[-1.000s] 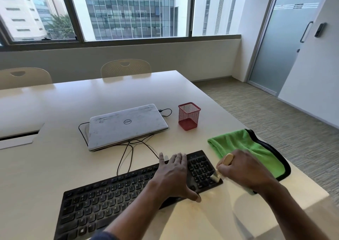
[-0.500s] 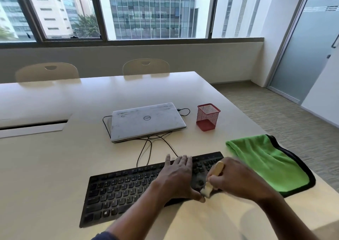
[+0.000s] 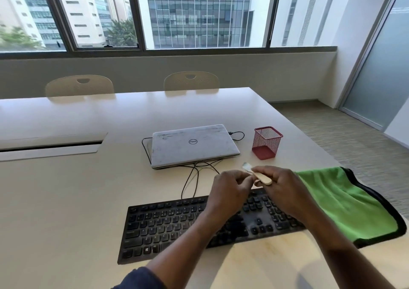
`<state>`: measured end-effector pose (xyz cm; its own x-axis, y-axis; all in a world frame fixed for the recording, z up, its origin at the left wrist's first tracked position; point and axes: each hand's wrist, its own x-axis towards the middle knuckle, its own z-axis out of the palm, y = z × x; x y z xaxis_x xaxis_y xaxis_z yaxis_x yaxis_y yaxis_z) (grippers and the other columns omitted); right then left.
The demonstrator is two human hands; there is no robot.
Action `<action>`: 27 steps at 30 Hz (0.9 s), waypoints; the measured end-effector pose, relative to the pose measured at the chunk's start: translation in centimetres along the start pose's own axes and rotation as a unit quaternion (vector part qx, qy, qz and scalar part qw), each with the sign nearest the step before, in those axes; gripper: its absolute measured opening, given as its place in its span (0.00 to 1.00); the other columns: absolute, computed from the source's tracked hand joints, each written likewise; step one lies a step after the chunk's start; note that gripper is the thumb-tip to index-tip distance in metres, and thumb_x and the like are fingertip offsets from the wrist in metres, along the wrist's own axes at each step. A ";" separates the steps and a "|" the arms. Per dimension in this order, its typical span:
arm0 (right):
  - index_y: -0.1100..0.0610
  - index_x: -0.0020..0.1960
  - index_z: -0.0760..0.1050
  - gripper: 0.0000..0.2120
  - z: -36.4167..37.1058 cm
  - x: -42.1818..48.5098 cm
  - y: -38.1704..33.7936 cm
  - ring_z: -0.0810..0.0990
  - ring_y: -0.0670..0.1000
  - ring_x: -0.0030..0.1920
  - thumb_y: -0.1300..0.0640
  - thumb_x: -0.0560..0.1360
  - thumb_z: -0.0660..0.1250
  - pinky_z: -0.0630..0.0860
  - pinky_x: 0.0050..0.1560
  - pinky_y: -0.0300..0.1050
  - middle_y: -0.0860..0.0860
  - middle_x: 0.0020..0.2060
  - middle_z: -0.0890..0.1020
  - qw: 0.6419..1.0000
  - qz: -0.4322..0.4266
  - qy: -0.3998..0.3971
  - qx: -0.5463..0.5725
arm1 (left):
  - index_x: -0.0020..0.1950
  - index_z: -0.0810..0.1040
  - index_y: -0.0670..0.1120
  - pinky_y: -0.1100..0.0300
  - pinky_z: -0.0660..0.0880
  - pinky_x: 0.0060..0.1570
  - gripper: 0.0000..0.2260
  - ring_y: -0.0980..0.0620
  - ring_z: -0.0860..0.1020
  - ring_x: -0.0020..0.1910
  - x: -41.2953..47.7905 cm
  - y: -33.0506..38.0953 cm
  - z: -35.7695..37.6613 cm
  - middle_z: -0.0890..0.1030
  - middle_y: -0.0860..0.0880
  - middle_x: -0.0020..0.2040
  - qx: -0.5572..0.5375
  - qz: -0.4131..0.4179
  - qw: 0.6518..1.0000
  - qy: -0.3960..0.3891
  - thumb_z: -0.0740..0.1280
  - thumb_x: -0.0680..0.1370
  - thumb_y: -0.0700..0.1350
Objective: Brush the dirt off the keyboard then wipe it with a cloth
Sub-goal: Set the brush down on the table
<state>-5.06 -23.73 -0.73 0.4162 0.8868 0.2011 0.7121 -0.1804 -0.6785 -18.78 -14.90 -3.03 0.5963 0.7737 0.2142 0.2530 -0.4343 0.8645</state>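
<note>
both hands are up over the right part of the black keyboard, meeting around a small wooden-handled brush. the right hand holds the brush by its handle, thumb on top and fingers curled under, with the handle's rounded end sticking out toward the camera. the pale bristles point away, up and to the left, clear of the keys. the left hand has its fingers curled in with the tips right at the neck of the brush. its back faces the camera, so i cannot tell whether it pinches the brush or only touches it.

the keyboard lies flat on the pale desk, near the front edge and angled slightly, with its right end partly hidden under the two forearms. a green cloth with a dark border lies spread on the desk just beside the keyboard's right end, reaching to the desk's right edge.

behind the keyboard sits a closed grey laptop, with black cables running from it toward the keyboard. a red mesh pen holder stands upright just right of the laptop. a cable hatch is set into the desk at the left. two cream chairs are pushed in at the far side, under a wide window facing office blocks.
</note>
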 end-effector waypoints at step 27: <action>0.64 0.46 0.78 0.06 1.7 9.5 6.2 0.85 0.51 0.29 0.65 0.77 0.62 0.74 0.25 0.39 0.58 0.33 0.85 0.977 0.200 -0.027 0.069 | 0.44 0.82 0.32 0.50 0.84 0.49 0.05 0.42 0.85 0.40 9.6 -1.5 7.2 0.85 0.34 0.44 -0.374 -0.356 0.853 0.069 0.69 0.79 0.32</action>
<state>2.36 -15.74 -4.26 0.6115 0.7797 -0.1345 0.4144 -0.4605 -0.7850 -7.96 -10.15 -5.58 0.3864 0.7876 -0.4800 -0.0745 0.5453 0.8349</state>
